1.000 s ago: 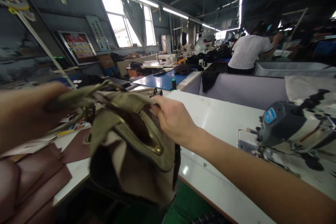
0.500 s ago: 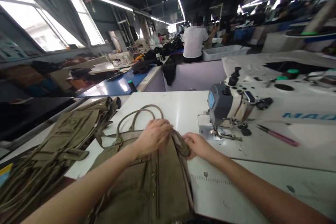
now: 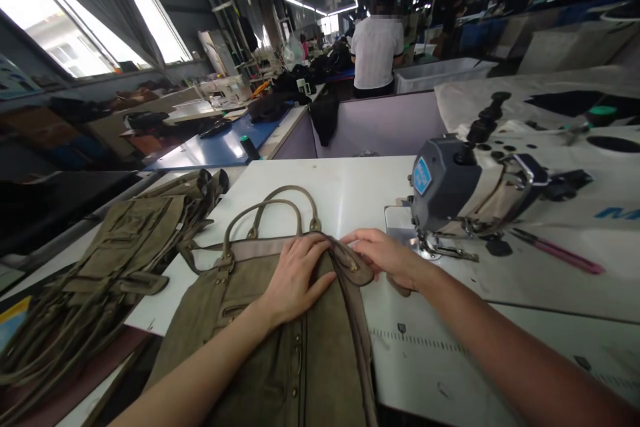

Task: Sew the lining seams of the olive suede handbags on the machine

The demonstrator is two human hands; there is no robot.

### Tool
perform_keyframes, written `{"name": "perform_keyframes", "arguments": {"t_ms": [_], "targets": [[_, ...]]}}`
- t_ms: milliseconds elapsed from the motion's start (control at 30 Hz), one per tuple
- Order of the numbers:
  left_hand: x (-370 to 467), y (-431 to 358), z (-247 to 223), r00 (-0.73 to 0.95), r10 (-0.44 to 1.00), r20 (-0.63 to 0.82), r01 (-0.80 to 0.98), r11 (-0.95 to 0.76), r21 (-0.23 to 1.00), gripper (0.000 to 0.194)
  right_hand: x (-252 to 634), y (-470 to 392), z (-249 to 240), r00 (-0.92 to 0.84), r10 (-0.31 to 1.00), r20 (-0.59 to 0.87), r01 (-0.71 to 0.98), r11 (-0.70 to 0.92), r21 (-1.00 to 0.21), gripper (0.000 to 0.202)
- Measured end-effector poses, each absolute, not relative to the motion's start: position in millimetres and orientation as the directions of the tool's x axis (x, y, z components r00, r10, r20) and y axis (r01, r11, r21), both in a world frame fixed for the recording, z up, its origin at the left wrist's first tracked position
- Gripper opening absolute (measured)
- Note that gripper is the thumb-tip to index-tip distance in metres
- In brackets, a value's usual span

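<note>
An olive canvas handbag [image 3: 280, 340] is lying flat on the white sewing table [image 3: 350, 193], its two looped handles [image 3: 273, 210] pointing away from the person and its lower part hanging over the near edge. The left hand [image 3: 295, 277] is pressing palm-down on the bag's upper panel, fingers spread and flat, gripping nothing. The right hand [image 3: 387, 257] is resting at the bag's top right corner, fingers loosely together, touching the strap end [image 3: 355, 263] there; whether it is pinching the strap cannot be told. An industrial sewing machine [image 3: 465, 190] is standing just beside the right hand. A pile of similar olive bags [image 3: 120, 247] is lying to the left. A person in a white shirt [image 3: 376, 50] is standing far behind.
</note>
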State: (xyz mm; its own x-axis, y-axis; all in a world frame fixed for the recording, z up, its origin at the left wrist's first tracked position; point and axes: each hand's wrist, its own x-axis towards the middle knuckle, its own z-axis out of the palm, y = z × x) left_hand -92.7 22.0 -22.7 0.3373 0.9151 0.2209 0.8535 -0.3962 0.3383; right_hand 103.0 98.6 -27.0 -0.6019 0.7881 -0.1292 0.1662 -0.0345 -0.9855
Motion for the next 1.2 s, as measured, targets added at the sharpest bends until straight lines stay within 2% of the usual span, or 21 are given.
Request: {"name": "perform_keyframes", "arguments": {"t_ms": [100, 167, 233, 267, 333, 433, 500, 567, 600, 700, 800, 900, 1000, 1133, 1200], "targets": [[-88.8, 29.9, -29.5, 0.306, 0.928, 0.214, 0.845, -0.368, 0.388, 0.027, 92.9, 98.6, -16.9, -0.672, 0.737, -0.079, 0.078, -0.036, -0.996, 0.027], [-88.7, 32.7, -29.0, 0.319, 0.923, 0.213, 0.835, -0.381, 0.398, 0.019, 87.2, 93.6, -19.4, -0.662, 0.75, -0.012, 0.022, 0.004, -1.0, 0.031], [-93.0, 32.8, -19.2, 0.346, 0.916, 0.204, 0.824, -0.4, 0.401, 0.021, 86.1, 83.1, -29.8, -0.61, 0.79, 0.061, -0.006, 0.073, -0.997, 0.036], [-97.2, 33.2, -10.5, 0.373, 0.908, 0.191, 0.83, -0.418, 0.369, 0.025, 87.5, 75.7, -36.6, -0.579, 0.809, 0.099, -0.007, 0.116, -0.993, 0.038], [-109.8, 38.7, 11.4, 0.448, 0.884, 0.138, 0.856, -0.468, 0.218, 0.032, 93.0, 57.0, -49.9, -0.556, 0.814, 0.167, -0.001, 0.201, -0.98, 0.039], [-134.3, 65.8, 34.6, 0.502, 0.864, 0.044, 0.865, -0.501, -0.031, 0.031, 100.0, 26.4, -60.5, -0.654, 0.697, 0.293, 0.044, 0.422, -0.905, 0.036], [-147.1, 90.9, 29.1, 0.488, 0.873, 0.027, 0.873, -0.486, -0.04, 0.027, 100.9, 11.0, -60.8, -0.73, 0.597, 0.334, 0.14, 0.608, -0.781, 0.034], [-151.4, 111.0, 6.6, 0.46, 0.887, 0.045, 0.887, -0.461, 0.003, 0.03, 101.0, 2.4, -58.7, -0.766, 0.565, 0.306, 0.254, 0.703, -0.664, 0.035], [-150.0, 117.0, -8.1, 0.437, 0.897, 0.07, 0.898, -0.439, 0.026, 0.032, 101.8, 0.5, -57.3, -0.768, 0.577, 0.278, 0.295, 0.703, -0.647, 0.035], [-137.1, 118.0, -47.0, 0.365, 0.912, 0.187, 0.913, -0.39, 0.121, 0.046, 110.8, -1.6, -53.2, -0.77, 0.599, 0.22, 0.338, 0.675, -0.656, 0.035], [-122.8, 106.7, -59.3, 0.404, 0.878, 0.257, 0.856, -0.462, 0.231, 0.059, 126.3, -7.2, -47.4, -0.8, 0.57, 0.188, 0.309, 0.659, -0.685, 0.041], [-115.1, 102.3, -50.2, 0.527, 0.822, 0.216, 0.752, -0.569, 0.332, 0.064, 139.1, -18.9, -39.8, -0.829, 0.524, 0.197, 0.218, 0.626, -0.749, 0.046], [-114.4, 107.2, -37.1, 0.633, 0.765, 0.118, 0.661, -0.613, 0.432, 0.058, 146.0, -31.0, -34.3, -0.84, 0.5, 0.211, 0.143, 0.579, -0.803, 0.044], [-116.6, 111.0, -24.7, 0.681, 0.73, 0.051, 0.504, -0.519, 0.691, 0.046, 149.5, -41.5, -34.1, -0.822, 0.522, 0.228, 0.125, 0.556, -0.822, 0.039], [-115.2, 109.4, -22.8, 0.69, 0.723, 0.007, 0.457, -0.443, 0.772, 0.038, 149.0, -45.0, -36.9, -0.804, 0.537, 0.257, 0.111, 0.559, -0.821, 0.039]]}}
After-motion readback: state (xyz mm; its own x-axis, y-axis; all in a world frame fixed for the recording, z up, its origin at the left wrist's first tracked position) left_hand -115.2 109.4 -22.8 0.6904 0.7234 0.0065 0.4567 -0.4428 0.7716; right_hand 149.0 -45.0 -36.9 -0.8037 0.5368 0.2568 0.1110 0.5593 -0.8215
